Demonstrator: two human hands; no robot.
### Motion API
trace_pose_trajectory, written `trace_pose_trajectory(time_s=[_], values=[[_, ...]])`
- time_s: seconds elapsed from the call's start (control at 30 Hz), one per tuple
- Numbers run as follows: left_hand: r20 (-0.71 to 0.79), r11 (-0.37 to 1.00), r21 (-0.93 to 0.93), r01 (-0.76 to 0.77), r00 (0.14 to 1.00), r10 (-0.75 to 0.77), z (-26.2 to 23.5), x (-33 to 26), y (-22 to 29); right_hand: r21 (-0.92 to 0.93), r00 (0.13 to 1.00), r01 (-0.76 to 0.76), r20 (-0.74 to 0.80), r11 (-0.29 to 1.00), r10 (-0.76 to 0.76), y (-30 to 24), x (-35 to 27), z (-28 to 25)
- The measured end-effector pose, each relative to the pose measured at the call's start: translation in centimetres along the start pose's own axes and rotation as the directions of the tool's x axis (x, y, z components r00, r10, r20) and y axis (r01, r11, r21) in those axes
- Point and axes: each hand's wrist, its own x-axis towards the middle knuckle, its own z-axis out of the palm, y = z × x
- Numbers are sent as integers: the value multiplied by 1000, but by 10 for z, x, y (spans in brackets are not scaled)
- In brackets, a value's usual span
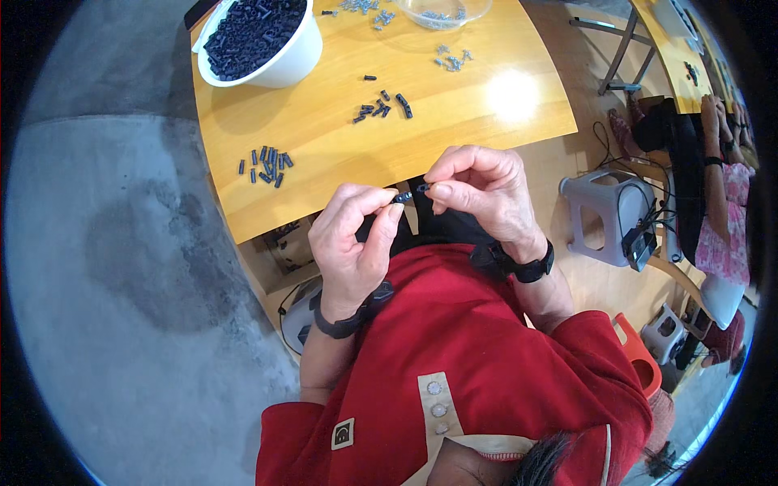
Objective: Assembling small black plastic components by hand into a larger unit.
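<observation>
Just past the table's near edge, my left hand (356, 235) pinches a small black cylindrical piece (403, 197) between thumb and fingertips. Facing it, my right hand (486, 190) is closed on a second small dark piece (423, 187), mostly covered by the fingers. The two pieces are almost end to end; whether they touch is too small to tell. On the wooden table (324, 170) beyond my hands lies a loose group of black pieces (376, 108), one longer than the others. Another pile of short black cylinders (271, 164) rests near the left edge.
A white tub (293, 61) full of black pieces stands at the far left. Small silvery parts (452, 60) lie by a clear bowl (444, 14) at the back. To the right are a grey stool (604, 212) with cables and another person (724, 219) at a neighbouring table.
</observation>
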Motion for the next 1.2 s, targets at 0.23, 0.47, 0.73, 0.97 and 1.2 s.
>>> trace_pose_trajectory(time_s=[0.23, 0.47, 0.73, 0.97, 1.2], values=[[8, 996, 46, -72, 997, 72, 1, -1, 10, -21, 996, 78, 54, 997, -77, -2, -8, 3], [24, 995, 69, -75, 997, 73, 0, -4, 17, -105, 989, 120, 98, 987, -110, -8, -13, 4], [140, 964, 211, -160, 981, 132, -8, 1, 25, -349, 927, 332, 293, 876, -235, -18, -6, 0], [133, 950, 262, -171, 981, 141, -8, -3, 22, -193, 958, 145, 271, 970, -90, -3, 0, 4], [77, 947, 264, -183, 983, 168, -5, -4, 22, 378, 945, -209, 316, 902, 87, 38, 5, -4]])
